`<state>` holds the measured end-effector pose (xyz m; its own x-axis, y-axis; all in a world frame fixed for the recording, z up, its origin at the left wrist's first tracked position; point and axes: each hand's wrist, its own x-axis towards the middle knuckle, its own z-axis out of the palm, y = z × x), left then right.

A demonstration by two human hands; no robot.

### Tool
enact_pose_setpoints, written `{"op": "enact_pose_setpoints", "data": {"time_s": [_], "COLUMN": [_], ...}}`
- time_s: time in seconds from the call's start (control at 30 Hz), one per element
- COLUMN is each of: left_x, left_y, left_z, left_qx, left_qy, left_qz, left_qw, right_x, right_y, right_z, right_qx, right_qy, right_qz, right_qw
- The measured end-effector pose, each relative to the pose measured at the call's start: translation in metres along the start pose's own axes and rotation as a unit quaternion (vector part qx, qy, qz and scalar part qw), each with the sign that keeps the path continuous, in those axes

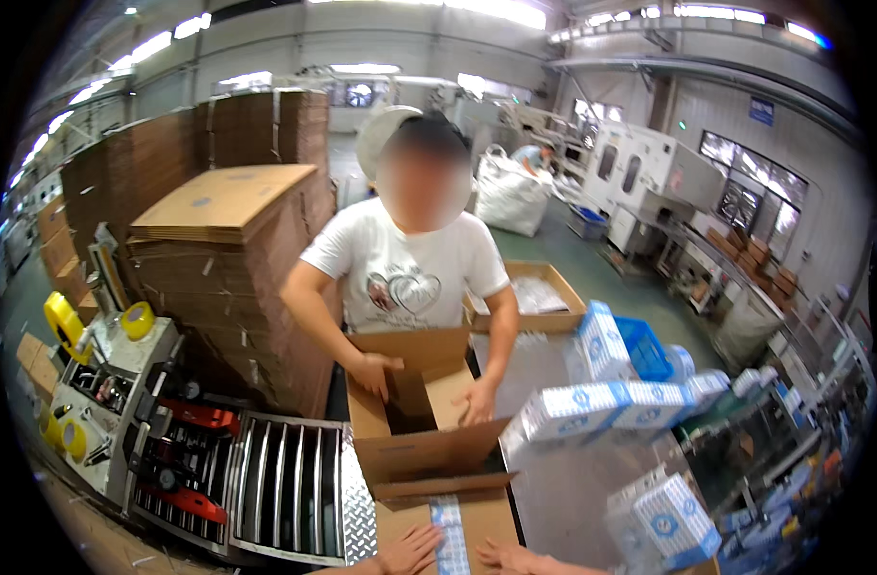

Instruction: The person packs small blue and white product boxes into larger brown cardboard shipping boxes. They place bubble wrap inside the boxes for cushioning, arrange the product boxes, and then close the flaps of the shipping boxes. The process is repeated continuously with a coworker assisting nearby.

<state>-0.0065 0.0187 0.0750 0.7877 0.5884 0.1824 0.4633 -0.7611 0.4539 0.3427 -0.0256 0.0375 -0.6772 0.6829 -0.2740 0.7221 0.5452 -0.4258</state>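
Rests left hand (410,550) and right hand (510,558) on the near brown carton (482,518) at the frame's bottom centre, with both grips spread flat, and may buckle its top by pressing unevenly.

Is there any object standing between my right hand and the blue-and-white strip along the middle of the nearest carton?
Nothing visible is in the way: between the right hand and the blue-and-white strip, only cardboard of the nearest carton shows.

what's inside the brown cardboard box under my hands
Blue-and-white patterned contents show in the gap between the brown cardboard flaps; whatever lies beneath those flaps is covered.
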Motion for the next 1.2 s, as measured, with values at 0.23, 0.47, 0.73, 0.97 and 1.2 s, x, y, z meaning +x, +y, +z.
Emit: {"op": "enact_pose_setpoints", "data": {"time_s": [0.23, 0.47, 0.73, 0.97, 1.2], "left_x": [0.070, 0.068, -0.013, -0.063, -0.059], "left_y": [0.000, 0.003, 0.015, 0.001, 0.105], "left_z": [0.032, 0.032, 0.065, 0.069, -0.025], "left_qx": [0.089, 0.008, -0.006, 0.033, -0.079], "left_qy": [-0.061, -0.090, -0.184, 0.066, -0.135], "left_qz": [0.101, 0.086, 0.086, 0.057, -0.131], "left_qw": [0.989, 0.992, 0.979, 0.996, 0.979], "right_x": [0.065, 0.043, 0.043, 0.144, 0.146], "right_y": [-0.073, -0.009, -0.045, -0.054, -0.039], "right_z": [-0.198, -0.086, -0.114, -0.012, -0.026], "right_qx": [-0.060, -0.030, -0.123, -0.161, -0.110], "right_qy": [0.415, 0.221, -0.028, 0.113, -0.031], "right_qz": [0.054, 0.042, 0.059, -0.106, -0.049], "right_qw": [0.906, 0.974, 0.990, 0.975, 0.992]}}
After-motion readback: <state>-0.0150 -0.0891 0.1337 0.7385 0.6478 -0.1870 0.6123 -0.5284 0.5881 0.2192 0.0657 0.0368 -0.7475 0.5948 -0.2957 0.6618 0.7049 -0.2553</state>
